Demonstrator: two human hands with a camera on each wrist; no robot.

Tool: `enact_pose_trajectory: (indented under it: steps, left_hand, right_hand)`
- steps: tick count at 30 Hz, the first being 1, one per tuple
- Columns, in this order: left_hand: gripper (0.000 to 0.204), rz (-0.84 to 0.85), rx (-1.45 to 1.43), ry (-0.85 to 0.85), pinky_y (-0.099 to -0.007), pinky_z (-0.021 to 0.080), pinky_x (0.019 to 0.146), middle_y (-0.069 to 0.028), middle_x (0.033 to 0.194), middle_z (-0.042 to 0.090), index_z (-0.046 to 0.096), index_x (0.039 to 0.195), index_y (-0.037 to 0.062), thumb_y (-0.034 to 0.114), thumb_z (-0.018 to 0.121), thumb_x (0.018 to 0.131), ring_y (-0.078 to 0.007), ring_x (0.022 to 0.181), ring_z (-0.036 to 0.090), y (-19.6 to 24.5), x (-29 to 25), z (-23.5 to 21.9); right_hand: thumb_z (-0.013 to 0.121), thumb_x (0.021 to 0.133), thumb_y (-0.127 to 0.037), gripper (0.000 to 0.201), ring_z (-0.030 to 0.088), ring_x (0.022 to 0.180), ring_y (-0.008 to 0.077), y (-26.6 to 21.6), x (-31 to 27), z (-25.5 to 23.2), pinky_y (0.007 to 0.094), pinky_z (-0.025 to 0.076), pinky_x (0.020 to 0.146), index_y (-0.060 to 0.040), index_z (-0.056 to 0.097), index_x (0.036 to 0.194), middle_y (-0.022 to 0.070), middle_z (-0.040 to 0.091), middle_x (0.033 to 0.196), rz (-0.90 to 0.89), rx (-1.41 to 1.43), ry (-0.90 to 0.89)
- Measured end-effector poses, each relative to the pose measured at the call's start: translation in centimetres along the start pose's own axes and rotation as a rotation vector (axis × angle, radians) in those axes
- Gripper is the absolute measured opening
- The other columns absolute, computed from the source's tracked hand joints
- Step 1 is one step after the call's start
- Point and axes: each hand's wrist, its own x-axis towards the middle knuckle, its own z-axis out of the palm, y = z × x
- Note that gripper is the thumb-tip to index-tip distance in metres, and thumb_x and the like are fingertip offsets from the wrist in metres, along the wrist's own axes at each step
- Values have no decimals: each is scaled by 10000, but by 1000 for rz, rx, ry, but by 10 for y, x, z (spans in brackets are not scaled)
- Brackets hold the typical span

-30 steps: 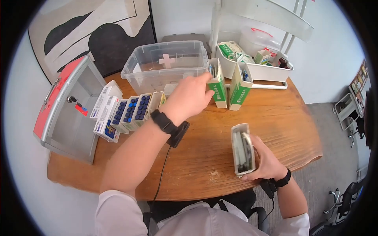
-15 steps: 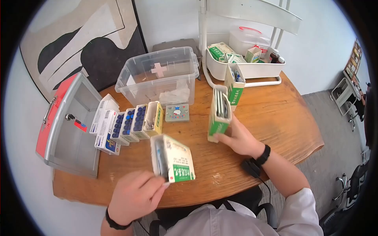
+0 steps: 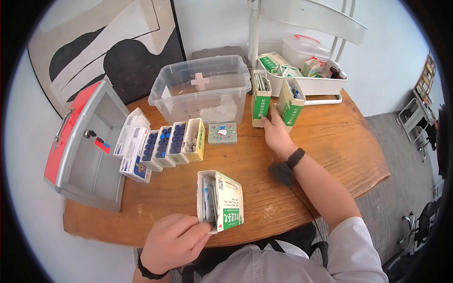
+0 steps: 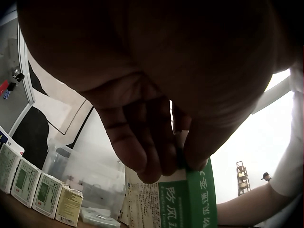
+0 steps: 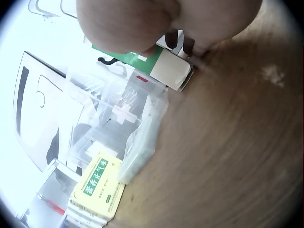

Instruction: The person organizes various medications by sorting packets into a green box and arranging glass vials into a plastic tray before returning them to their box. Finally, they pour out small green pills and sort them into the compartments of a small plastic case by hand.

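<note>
Near the front edge, the left hand (image 3: 175, 239) pinches the lower corner of a green and white carton (image 3: 228, 203) holding flat sachets; the left wrist view shows fingertips on its green end (image 4: 197, 194). Farther back, the right hand (image 3: 279, 133) is at the base of two upright green cartons, its fingers between the left one (image 3: 261, 101) and the right one (image 3: 291, 106). In the right wrist view its fingertips touch a green carton (image 5: 168, 66); how firmly they hold it cannot be told.
A row of cartons with blue-capped vials (image 3: 177, 139) stands beside a red and silver case (image 3: 89, 146). Behind are a clear bin (image 3: 200, 94), a small decorated box (image 3: 222, 133) and a white tray (image 3: 316, 86) with medicine packs.
The right hand has moved a sachet-filled carton back beside the other upright one. The left hand has come from the back to the front edge with a carton, now slightly farther right.
</note>
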Motion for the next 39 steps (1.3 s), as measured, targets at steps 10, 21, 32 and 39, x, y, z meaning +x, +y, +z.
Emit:
enact_pose_trajectory:
  steps: [10, 21, 32, 39]
  left_hand:
    - [232, 2, -28, 105, -379, 560, 625, -62, 908, 726, 785, 961, 109, 52, 890, 761, -266, 742, 717, 4, 12, 17]
    - [461, -528, -251, -32, -419, 634, 841, -169, 1038, 770, 633, 1245, 32, 198, 907, 913, -364, 974, 797, -12, -9, 35]
    - [844, -712, -85, -85, -441, 594, 944, -191, 1330, 649, 581, 1365, 38, 306, 1041, 710, -348, 1103, 690, -43, -53, 33]
    - [1019, -608, 134, -48, -540, 470, 1178, -239, 1538, 534, 537, 1575, 48, 291, 1026, 714, -460, 1427, 518, -48, -50, 29]
  right_hand:
    - [799, 1020, -235, 1147, 193, 1712, 376, -55, -97, -49, 463, 215, 1367, -34, -27, 1789, 257, 181, 1841, 139, 319, -445]
    - [979, 673, -321, 1295, 592, 1273, 406, -143, -107, -44, 515, 507, 1106, -14, 308, 1737, 221, 575, 1347, -408, -823, -581]
    - [874, 758, -155, 817, 605, 1290, 305, -204, -75, -6, 492, 486, 1115, -69, 618, 1530, 118, 660, 1329, -880, -1219, -649]
    - [925, 649, -124, 993, 569, 1373, 368, -204, -77, -69, 452, 484, 1189, -93, 575, 1578, 139, 607, 1480, -640, -1164, -659]
